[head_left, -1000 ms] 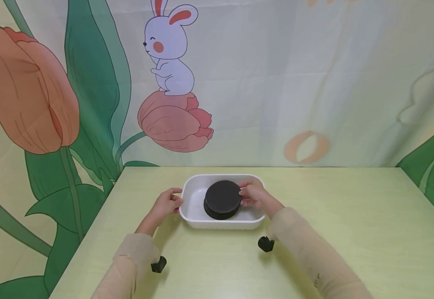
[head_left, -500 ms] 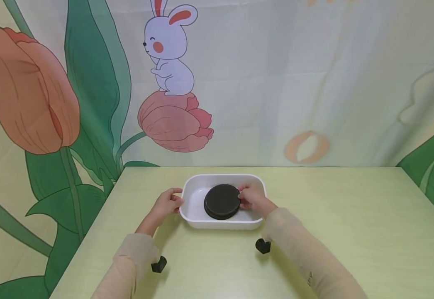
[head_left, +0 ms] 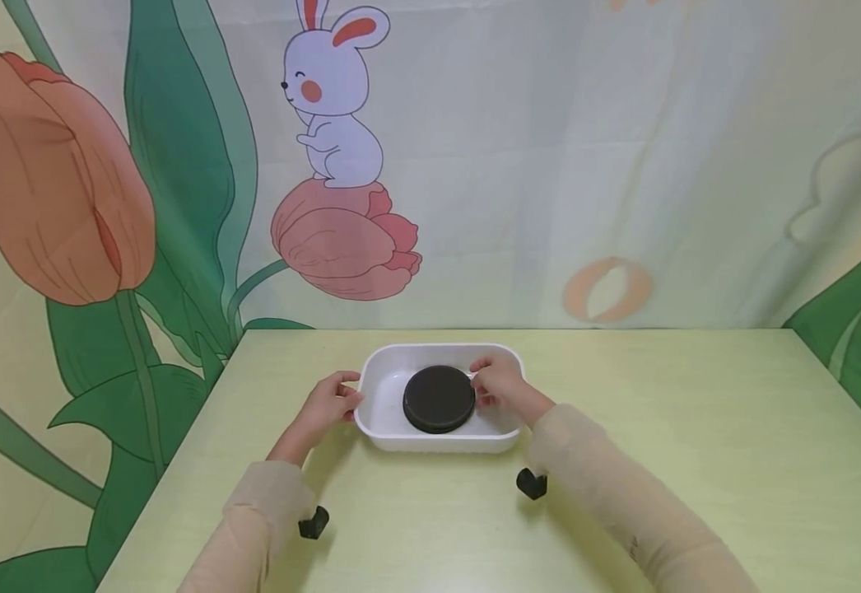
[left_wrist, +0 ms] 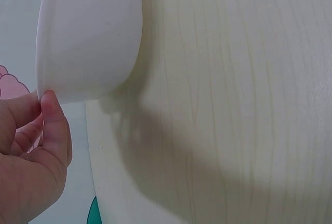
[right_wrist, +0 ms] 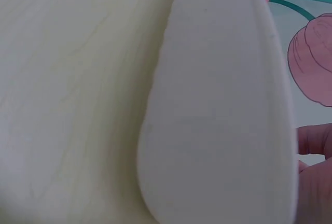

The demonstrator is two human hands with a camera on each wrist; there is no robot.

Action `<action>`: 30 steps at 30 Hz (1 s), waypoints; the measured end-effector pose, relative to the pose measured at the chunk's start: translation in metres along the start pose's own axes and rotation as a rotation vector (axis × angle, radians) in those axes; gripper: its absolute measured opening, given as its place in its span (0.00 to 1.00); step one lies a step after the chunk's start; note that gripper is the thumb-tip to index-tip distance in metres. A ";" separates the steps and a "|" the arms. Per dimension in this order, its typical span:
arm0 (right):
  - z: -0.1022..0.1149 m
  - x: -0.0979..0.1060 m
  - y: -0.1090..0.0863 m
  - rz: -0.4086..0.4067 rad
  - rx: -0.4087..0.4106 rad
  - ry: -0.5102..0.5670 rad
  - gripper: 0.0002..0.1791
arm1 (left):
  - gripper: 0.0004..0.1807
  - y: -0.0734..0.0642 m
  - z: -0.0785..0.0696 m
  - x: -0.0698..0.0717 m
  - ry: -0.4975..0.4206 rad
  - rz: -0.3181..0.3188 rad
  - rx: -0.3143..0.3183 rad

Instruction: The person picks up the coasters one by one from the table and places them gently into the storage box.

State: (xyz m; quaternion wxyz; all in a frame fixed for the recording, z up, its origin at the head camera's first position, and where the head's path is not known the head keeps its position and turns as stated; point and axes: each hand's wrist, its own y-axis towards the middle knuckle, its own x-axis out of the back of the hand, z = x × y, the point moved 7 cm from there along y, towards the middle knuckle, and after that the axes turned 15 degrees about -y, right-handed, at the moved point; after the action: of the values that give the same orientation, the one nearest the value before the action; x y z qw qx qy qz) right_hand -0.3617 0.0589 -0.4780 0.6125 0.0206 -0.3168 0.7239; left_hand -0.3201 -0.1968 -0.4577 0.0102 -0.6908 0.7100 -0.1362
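Note:
A white rectangular tray (head_left: 438,445) with rounded corners stands near the table's far edge. In it lies a low stack of round black discs (head_left: 439,395), flat on its floor; what kind of discs they are I cannot tell. My left hand (head_left: 332,399) pinches the tray's left rim between thumb and fingers; the left wrist view shows this hand (left_wrist: 39,146) at the rim's corner. Over the right end of the tray, my right hand (head_left: 500,383) has loosely spread fingers beside the stack's right edge. The tray wall (right_wrist: 218,99) hides most of it in the right wrist view.
The pale wooden table (head_left: 660,445) spreads around the tray. Behind it hangs a cloth (head_left: 534,165) printed with a rabbit and tulips. A small black block (head_left: 314,523) sticks out at the left sleeve, another black block (head_left: 532,483) at the right sleeve.
The top black disc has come down, so the stack looks lower and flatter. My right fingers have closed in at its edge, then loosened. The left hand keeps its place on the rim.

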 end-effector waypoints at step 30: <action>-0.007 0.086 -0.029 0.012 0.139 -0.062 0.19 | 0.24 0.005 0.013 0.012 -0.058 0.052 0.015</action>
State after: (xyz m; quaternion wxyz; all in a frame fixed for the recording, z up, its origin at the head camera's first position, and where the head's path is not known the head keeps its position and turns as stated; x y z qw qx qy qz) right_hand -0.3543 0.1386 -0.4350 0.5954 0.0834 -0.2848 0.7466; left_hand -0.3233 -0.2107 -0.4694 0.0395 -0.6758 0.7259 -0.1213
